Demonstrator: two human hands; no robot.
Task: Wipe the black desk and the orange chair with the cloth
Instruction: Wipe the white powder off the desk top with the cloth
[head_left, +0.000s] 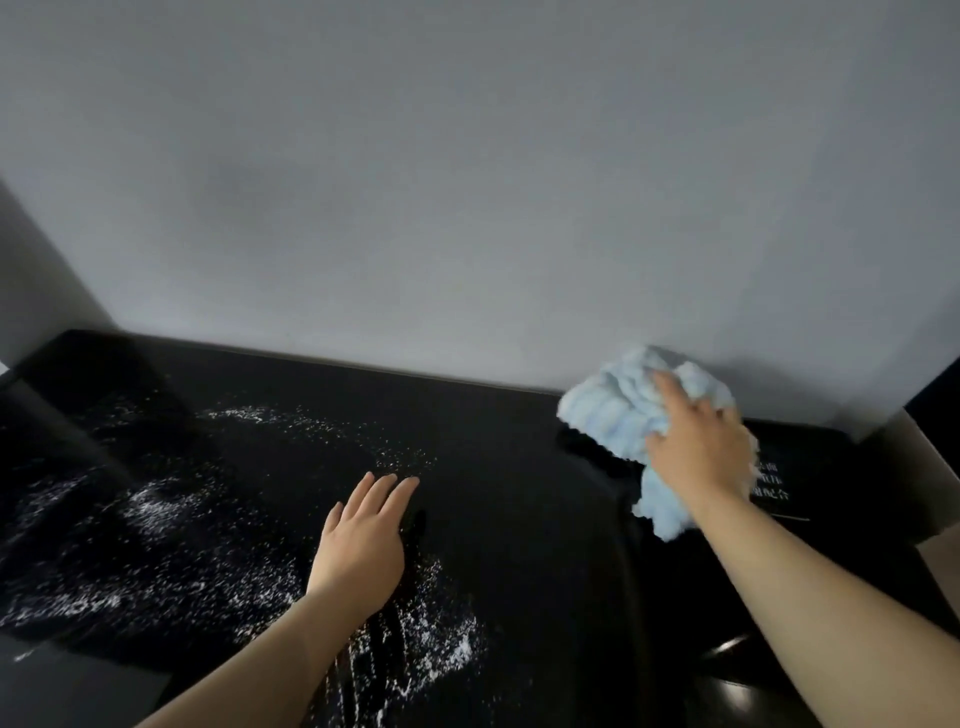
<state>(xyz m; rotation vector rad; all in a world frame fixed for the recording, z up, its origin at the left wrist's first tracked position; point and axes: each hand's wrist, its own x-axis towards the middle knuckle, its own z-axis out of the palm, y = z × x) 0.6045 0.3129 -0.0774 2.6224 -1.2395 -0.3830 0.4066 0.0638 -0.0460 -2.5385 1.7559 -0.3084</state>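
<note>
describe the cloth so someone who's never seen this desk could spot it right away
Start at the black desk against the grey wall and follow its back edge to the right. There the right hand grips the cloth, fluffy, crumpled and pale blue.

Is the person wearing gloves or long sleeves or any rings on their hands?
No. Both the left hand and the right hand are bare, with no gloves. Both forearms are uncovered up to the picture's edge, so no sleeves show. No rings, watch or bracelet can be seen. The fingers look slim, with short nails.
</note>
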